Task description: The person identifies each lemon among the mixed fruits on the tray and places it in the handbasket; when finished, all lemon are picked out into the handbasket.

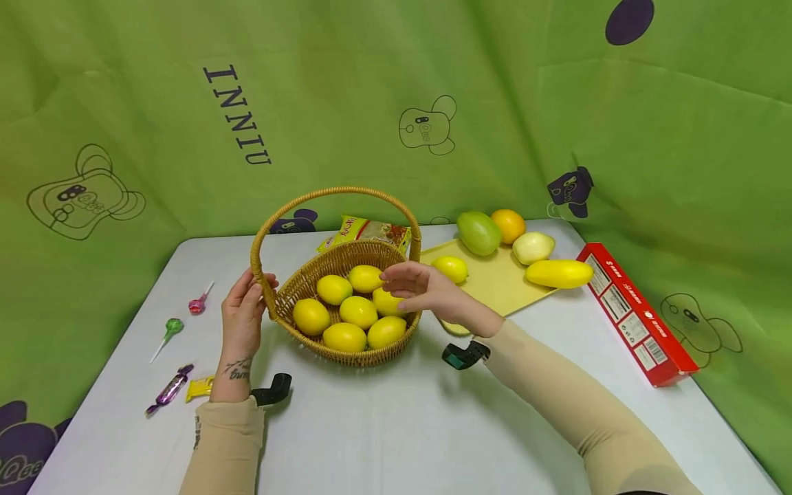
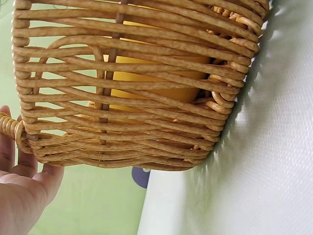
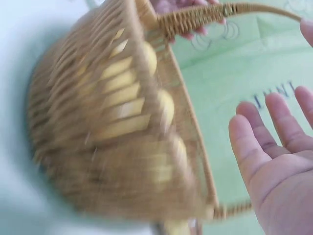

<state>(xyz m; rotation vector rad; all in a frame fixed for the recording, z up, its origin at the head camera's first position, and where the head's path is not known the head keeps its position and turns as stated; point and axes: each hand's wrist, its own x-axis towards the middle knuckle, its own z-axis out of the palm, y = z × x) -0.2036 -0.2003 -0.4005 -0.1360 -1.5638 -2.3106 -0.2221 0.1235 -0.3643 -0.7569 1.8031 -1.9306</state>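
Note:
A wicker basket (image 1: 346, 357) with a tall arched handle stands on the table, holding several yellow lemons (image 1: 358, 313). My left hand (image 1: 243, 313) grips the left foot of the handle, fingers behind it and thumb in front. In the left wrist view the left hand (image 2: 24, 188) holds the handle's wrapped base beside the woven wall (image 2: 146, 83). Over the basket's right rim hovers my right hand (image 1: 427, 292), fingers extended above the lemons. The right wrist view, partly blurred, shows that hand (image 3: 283, 171) with spread fingers and nothing held.
Behind the right hand, a yellow board (image 1: 504, 295) carries a lemon (image 1: 450, 269), a green mango-like fruit (image 1: 479, 233), an orange (image 1: 509, 225) and other fruit. A red box (image 1: 637, 316) lies at right, a snack packet (image 1: 371, 232) behind the basket. Lollipops (image 1: 173, 326) and wrapped candies (image 1: 170, 390) lie left.

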